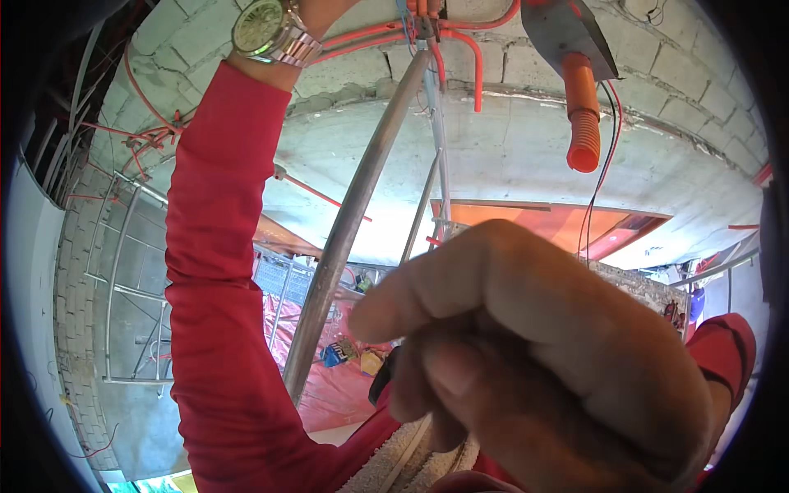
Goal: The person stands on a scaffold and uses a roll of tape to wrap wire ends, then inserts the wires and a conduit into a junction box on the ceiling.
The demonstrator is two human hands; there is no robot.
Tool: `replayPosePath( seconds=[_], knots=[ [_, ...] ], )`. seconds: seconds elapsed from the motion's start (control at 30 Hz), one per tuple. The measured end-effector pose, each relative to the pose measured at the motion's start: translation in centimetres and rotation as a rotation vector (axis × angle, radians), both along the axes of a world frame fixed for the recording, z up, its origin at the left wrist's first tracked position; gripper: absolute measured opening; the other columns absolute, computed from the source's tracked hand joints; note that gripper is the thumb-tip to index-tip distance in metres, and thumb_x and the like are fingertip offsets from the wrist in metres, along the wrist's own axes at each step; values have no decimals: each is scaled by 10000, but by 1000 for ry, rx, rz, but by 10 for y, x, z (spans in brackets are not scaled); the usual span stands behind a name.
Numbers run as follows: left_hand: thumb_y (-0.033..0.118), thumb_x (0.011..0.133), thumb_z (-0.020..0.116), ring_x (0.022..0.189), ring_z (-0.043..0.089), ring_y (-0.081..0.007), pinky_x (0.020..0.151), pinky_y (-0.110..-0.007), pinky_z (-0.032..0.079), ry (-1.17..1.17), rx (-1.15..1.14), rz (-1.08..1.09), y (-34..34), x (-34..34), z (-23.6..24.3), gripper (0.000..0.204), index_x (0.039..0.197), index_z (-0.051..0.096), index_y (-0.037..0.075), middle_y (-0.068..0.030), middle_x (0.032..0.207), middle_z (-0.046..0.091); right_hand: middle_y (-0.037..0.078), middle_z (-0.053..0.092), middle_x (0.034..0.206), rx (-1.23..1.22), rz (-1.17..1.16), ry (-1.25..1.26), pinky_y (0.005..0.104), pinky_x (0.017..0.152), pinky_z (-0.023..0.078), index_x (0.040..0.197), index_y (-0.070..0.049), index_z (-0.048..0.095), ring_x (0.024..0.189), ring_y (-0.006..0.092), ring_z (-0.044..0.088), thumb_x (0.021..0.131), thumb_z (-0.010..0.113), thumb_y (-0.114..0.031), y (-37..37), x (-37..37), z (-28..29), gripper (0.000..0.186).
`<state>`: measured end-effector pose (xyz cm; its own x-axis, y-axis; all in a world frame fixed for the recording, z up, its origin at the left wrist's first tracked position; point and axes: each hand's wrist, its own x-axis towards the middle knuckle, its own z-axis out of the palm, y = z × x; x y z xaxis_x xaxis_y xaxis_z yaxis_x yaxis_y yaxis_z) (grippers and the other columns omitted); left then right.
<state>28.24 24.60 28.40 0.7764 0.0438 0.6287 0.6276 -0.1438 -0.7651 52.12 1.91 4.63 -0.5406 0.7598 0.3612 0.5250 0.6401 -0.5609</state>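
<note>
My right hand (559, 353) is very close to the view, its fingers curled inward and the thumb folded against them. Whatever it may hold is hidden inside the curl. My left arm reaches up in a red sleeve, with a metal-band watch (271, 33) on the wrist. Only the start of my left hand (327, 10) shows at the top edge; its fingers are out of view. Orange conduits (460, 34) run along the block wall near it. A grey metal box (567, 33) hangs at the upper right, with a corrugated orange conduit (583, 135) and loose wires below.
A slanted steel pole (353, 214) stands between my arms. Metal scaffold frames (115, 287) rise at the left. Below lies red sheeting (337, 398) with a blue package (335, 354) on it. The block wall (682, 74) curves across the top.
</note>
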Motion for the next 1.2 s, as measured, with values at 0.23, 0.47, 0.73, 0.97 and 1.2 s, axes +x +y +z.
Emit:
replayPosePath(
  seconds=[0.23, 0.47, 0.73, 0.97, 1.2],
  knots=[
    [180, 837, 689, 554, 668, -205, 517, -360, 519, -7, -82, 47, 4, 16, 5, 95, 743, 688, 165, -21, 616, 647, 150, 669, 1201, 60, -47, 23, 392, 992, 493, 1407, -109, 540, 1101, 297, 657, 937, 729, -348, 1, 12, 22, 560],
    [153, 781, 709, 566, 658, -227, 548, -375, 512, 27, -17, -69, -6, 1, 3, 59, 741, 672, 175, -24, 601, 620, 152, 669, 1238, 706, -408, 278, 397, 1034, 493, 1446, -118, 522, 1146, 304, 656, 945, 729, -388, 73, 55, 128, 606],
    [139, 768, 719, 645, 660, -230, 614, -396, 496, 41, 12, -142, -6, 13, 0, 53, 757, 679, 172, -35, 635, 621, 208, 656, 1193, -14, -157, 452, 419, 977, 508, 1333, -5, 545, 1153, 342, 644, 921, 749, -334, 163, 38, 156, 565],
    [141, 756, 814, 856, 697, -206, 697, -361, 546, 143, -15, -84, 12, -29, 21, 448, 1170, 656, 206, 6, 964, 708, 236, 586, 1303, -182, 50, 390, 443, 1108, 421, 1406, 54, 456, 1266, 340, 553, 856, 778, -377, 166, 37, 176, 769],
    [224, 843, 778, 748, 695, -263, 630, -401, 523, 97, -55, 211, 1, -37, 47, 243, 978, 593, 145, -31, 827, 681, 245, 587, 1308, -59, 30, 480, 444, 1105, 429, 1399, 79, 439, 1257, 339, 554, 851, 774, -331, 177, 46, 168, 762]
  ],
)
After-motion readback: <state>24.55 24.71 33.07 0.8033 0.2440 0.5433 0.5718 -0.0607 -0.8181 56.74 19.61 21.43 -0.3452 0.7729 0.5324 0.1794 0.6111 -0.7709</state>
